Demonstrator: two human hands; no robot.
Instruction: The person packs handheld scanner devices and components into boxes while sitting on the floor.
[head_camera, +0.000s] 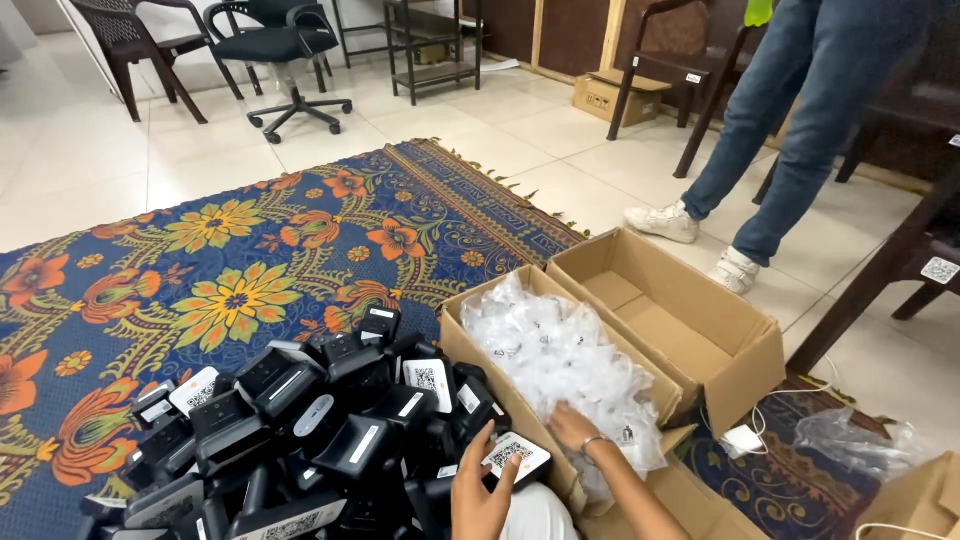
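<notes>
Bottom centre: left hand (478, 500) fingers pinch a small black device (515, 455), rigid, light; right hand (572, 425), fingers hidden, reaches into slippery plastic bags (560, 350).

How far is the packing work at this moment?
Done: nothing visible; the second cardboard box holds nothing. In hand: the left hand holds one black device; the right hand reaches into the box of clear bags. Left: the big pile of black devices on the rug.

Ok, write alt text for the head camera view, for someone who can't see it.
Seen from above, a person's left hand holds a small black device from a pile on a floral rug. Their right hand reaches into a cardboard box of clear plastic bags. An empty box sits beside it.
</notes>
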